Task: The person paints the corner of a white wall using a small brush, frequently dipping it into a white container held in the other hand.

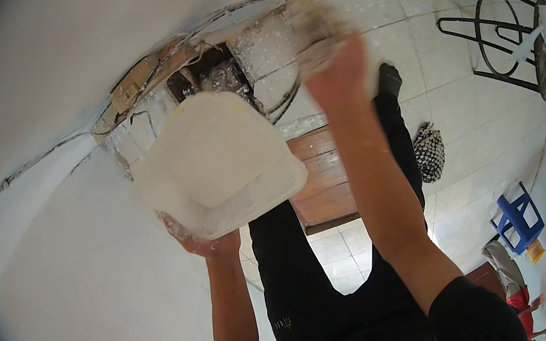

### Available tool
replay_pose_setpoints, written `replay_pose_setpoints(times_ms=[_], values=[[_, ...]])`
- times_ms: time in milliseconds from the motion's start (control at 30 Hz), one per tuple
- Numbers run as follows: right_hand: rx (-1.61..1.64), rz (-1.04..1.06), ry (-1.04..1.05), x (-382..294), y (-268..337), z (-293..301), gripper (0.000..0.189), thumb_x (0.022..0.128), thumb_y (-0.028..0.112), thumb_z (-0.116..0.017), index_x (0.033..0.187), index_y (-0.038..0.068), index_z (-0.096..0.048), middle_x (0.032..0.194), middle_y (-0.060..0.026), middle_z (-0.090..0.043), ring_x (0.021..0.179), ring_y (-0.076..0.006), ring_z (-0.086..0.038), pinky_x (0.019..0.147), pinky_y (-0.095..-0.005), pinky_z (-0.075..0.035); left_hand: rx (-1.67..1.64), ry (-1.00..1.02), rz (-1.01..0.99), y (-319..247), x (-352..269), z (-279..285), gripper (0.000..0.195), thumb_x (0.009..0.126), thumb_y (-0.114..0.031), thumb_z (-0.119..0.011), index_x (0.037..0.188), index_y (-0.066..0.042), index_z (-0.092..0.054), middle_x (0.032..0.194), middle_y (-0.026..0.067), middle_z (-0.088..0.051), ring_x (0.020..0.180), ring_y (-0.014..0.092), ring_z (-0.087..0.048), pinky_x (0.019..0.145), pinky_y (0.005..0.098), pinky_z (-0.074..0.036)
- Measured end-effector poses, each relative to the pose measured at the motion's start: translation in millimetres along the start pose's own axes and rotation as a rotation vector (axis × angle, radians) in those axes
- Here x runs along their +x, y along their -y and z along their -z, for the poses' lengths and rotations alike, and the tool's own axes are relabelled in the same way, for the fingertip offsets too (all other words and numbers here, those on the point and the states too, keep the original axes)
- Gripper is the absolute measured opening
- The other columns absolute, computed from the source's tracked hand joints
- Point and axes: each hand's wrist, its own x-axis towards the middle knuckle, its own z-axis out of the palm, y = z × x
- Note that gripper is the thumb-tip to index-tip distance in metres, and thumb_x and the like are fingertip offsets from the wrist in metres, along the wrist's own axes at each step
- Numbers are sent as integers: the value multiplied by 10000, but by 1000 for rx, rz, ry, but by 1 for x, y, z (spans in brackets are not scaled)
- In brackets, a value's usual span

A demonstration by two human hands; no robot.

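Observation:
My left hand (203, 239) grips the lower left rim of a whitish plastic tub (227, 156), which holds a pale, smooth liquid or paste. Up and to the right, my right hand (336, 65) is raised in front of the white wall and floor. It is closed around a motion-blurred tool (314, 12) with a pale, yellowish upper part; its exact kind cannot be told. Whitish residue coats both hands.
Behind the tub, an open hole (213, 74) with broken edges lies beside bricks (134, 85) and loose cables. A wooden bench or box (323, 178) stands between my legs. Rightward are a patterned cloth (430, 152), a black-legged stool (545, 51), a blue plastic stool (519, 218) and another person (522, 305).

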Motion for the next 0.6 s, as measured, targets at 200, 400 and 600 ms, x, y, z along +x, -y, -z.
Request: replay_pose_setpoints(times_ms=[200,400,600], values=[[59,347,-182,-4,20,-30,177,784,64,-498,932,-33,-504,873,-95,-566,769,-174,-562,691,-243,-494,841,231,-602,13,11,14,679,797,-492,-446,1271,-40,-265,1250,143,-356,1127,278,-397,927,406,-344],[137,-98,-435,-20,-97,13,258,842,205,-402,986,5,-482,911,-142,-560,797,-223,-565,735,-313,-489,951,277,-692,4,23,7,717,811,-551,-338,1279,-19,-233,1255,149,-345,1133,273,-389,936,407,-335],[146,-207,-374,4,-62,56,249,836,213,-410,1005,39,-467,907,-118,-558,793,-214,-566,756,-311,-486,1448,289,-873,2,29,0,728,820,-565,-288,1282,-7,-221,1267,136,-336,1150,268,-370,936,402,-337]])
